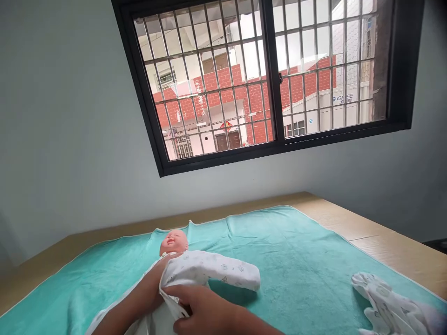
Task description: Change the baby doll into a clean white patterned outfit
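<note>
A baby doll point(175, 240) lies on its back on a turquoise blanket point(300, 260), its head toward the wall. It wears a white printed baby garment point(223, 269), one sleeve stretched out to the right. My right hand point(200, 304) pinches the garment's open front edge between thumb and fingers and holds it raised. My left hand point(159, 277) lies on the doll's chest, reaching up near the collar. The garment's flap covers its fingers, so their pose is hidden. The doll's lower body is mostly behind my arms.
A crumpled white printed cloth item point(387, 302) lies on the blanket at the right. The wooden table point(384, 237) shows around the blanket, its back edge near the wall point(80, 139). Above is a black-framed window point(275, 93) with metal bars.
</note>
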Demonstrator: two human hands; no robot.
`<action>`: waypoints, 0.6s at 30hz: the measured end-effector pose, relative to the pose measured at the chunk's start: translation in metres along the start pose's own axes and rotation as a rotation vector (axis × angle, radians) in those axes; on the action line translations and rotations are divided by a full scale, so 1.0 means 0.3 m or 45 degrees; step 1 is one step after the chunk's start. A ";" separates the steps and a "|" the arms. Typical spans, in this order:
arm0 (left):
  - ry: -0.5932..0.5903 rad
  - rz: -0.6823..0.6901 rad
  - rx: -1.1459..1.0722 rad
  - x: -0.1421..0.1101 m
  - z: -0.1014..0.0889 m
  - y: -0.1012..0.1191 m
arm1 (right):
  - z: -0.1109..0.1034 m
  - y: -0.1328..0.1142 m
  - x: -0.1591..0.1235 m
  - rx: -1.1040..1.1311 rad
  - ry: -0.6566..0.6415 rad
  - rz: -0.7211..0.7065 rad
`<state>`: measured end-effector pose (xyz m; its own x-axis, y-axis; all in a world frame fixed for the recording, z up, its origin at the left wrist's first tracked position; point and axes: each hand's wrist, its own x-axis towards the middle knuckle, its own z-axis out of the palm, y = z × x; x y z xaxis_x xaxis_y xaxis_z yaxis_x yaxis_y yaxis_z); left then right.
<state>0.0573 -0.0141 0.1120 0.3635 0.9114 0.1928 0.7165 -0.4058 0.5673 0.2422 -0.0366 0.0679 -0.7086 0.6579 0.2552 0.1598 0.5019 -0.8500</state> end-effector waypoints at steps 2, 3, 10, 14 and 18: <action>0.014 -0.047 -0.080 -0.029 -0.015 -0.021 | 0.021 -0.004 0.005 -0.273 0.054 -0.012; 0.056 -0.096 -0.115 -0.039 -0.020 -0.033 | 0.032 -0.001 0.010 -0.394 0.064 -0.002; 0.122 -0.154 0.148 -0.016 0.013 -0.034 | 0.119 0.033 0.035 -0.696 0.212 0.017; 0.292 -0.132 0.218 0.026 0.004 -0.058 | 0.136 0.022 0.000 -0.721 0.188 0.136; 0.400 -0.108 0.312 0.042 -0.037 -0.160 | 0.142 -0.028 -0.128 -0.850 0.187 0.013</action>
<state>0.0210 0.0176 0.0960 0.1246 0.9036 0.4099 0.8707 -0.2977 0.3916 0.2387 -0.0900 0.0455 -0.6116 0.7100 0.3489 0.5889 0.7031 -0.3986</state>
